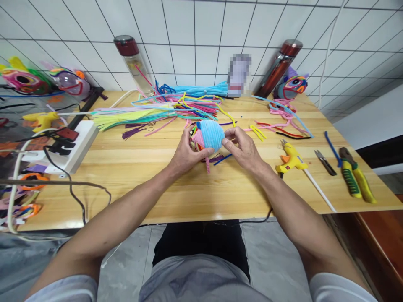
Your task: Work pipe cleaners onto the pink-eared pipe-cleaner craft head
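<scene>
While the left hand [185, 155] cups the blue pipe-cleaner ball [209, 135] from its side, the right hand [244, 149] pinches its other edge, both clamped on it just above the wooden table [189, 193]. The yellow glue gun [291, 159] lies near the right.

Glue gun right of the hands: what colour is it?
The glue gun is yellow with an orange trigger; head view, lying on the wooden table.
</scene>
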Available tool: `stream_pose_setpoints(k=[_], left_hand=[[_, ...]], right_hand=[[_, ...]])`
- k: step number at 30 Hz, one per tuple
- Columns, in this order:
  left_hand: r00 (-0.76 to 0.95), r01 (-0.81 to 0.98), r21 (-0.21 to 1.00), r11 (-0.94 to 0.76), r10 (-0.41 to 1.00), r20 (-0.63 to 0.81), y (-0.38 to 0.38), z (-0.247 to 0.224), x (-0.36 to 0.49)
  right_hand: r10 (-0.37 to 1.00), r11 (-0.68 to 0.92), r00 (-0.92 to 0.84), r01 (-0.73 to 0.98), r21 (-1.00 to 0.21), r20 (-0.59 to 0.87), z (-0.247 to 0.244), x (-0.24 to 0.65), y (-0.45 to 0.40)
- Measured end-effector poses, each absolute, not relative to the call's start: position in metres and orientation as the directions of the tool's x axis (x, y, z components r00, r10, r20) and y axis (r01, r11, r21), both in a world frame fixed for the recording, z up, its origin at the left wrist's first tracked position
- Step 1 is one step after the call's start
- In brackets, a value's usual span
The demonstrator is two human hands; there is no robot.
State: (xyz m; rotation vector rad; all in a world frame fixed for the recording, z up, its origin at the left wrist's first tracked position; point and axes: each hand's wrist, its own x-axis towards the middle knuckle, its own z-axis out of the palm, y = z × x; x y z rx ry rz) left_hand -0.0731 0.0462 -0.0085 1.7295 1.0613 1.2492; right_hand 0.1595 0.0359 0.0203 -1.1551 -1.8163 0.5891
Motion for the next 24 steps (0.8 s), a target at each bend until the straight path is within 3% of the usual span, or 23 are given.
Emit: stream_pose_setpoints(k=[9, 14, 24], left_hand=[[0.294, -0.008, 0.959, -0.284, 0.916, 0.273, 0.038, -0.001, -0.069], [0.289, 0.031, 0.937, -0.347, 0.901, 0.324, 0.037, -0.001, -0.07], [0.251, 0.116, 0.909, -0.399, 0.898, 0.362, 0.038, -0.006, -0.07]], right_hand=[[0.963, 0.268, -0.08, 0.219, -0.938, 0.256, 0.012, 0.167, 0.05], [0.984, 0.179, -0.042, 0.113, -0.977, 0.175, 0.01, 0.168, 0.055], [0.995, 0.093, -0.043, 0.062, -0.994, 0.091, 0.015, 0.165, 0.051]])
